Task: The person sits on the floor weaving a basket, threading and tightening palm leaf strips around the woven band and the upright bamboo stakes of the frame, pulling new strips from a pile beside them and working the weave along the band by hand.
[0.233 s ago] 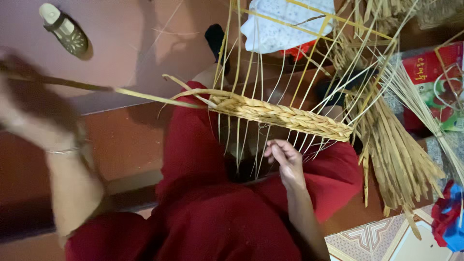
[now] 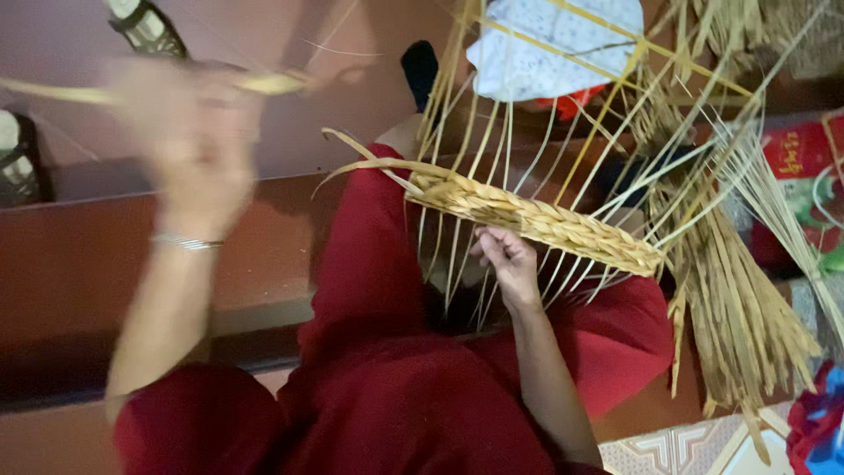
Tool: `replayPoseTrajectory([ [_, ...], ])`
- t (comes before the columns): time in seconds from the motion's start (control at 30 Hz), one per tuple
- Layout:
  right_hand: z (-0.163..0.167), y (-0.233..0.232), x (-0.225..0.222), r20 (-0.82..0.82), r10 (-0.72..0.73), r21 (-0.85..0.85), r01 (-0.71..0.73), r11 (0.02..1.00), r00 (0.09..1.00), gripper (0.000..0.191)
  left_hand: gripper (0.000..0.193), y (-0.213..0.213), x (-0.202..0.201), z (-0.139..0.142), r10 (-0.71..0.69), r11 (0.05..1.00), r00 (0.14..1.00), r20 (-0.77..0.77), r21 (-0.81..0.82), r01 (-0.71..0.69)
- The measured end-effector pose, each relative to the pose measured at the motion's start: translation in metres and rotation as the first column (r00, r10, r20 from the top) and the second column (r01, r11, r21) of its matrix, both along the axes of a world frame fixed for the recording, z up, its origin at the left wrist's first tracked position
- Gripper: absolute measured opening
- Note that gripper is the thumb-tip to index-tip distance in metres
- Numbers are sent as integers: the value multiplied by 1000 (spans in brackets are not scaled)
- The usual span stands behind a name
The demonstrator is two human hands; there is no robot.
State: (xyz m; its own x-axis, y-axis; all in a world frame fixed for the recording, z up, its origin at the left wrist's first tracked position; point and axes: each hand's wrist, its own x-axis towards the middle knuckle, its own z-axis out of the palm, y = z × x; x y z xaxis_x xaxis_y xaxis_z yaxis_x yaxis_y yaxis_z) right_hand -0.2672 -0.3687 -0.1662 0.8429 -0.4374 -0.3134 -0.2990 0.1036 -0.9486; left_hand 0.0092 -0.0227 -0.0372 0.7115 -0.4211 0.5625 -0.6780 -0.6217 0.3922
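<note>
A half-woven straw basket [image 2: 536,220] rests on my lap, with a thick braided rim and several thin upright stakes fanning upward. My right hand [image 2: 508,262] sits just under the braid, fingers closed around a few stakes. My left hand [image 2: 189,149] is raised at the left, blurred, gripping a long flat straw strand [image 2: 272,84] that stretches across toward the left edge. A bangle circles my left wrist. I wear red clothing [image 2: 396,387].
A bundle of loose straw [image 2: 747,308] lies at the right. A white patterned cloth [image 2: 554,44] lies behind the stakes. Sandals [image 2: 145,26] sit on the floor at upper left. Colourful packaging [image 2: 804,176] is at the far right, and a patterned tile [image 2: 686,449] at the bottom right.
My left hand has swung rightward and upward with the strand. The right hand stays on the stakes under the braid.
</note>
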Motion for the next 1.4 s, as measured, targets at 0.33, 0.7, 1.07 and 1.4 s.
replayPoseTrajectory([
  [0.33,5,-14,104,28,80,-462,-58,885,996,28,20,-151,-39,-99,-493,859,851,-183,-255,443],
  [0.7,5,-7,91,190,111,-536,9,844,975,7,13,-181,-49,-114,-468,875,833,-296,-290,388],
  [1.07,17,-3,85,254,214,-640,-2,769,943,12,14,-201,-58,-136,-448,894,851,-274,-138,426],
  [1.4,14,-3,84,211,209,-652,-22,758,955,13,17,-207,-62,-134,-371,927,917,-144,-113,358],
])
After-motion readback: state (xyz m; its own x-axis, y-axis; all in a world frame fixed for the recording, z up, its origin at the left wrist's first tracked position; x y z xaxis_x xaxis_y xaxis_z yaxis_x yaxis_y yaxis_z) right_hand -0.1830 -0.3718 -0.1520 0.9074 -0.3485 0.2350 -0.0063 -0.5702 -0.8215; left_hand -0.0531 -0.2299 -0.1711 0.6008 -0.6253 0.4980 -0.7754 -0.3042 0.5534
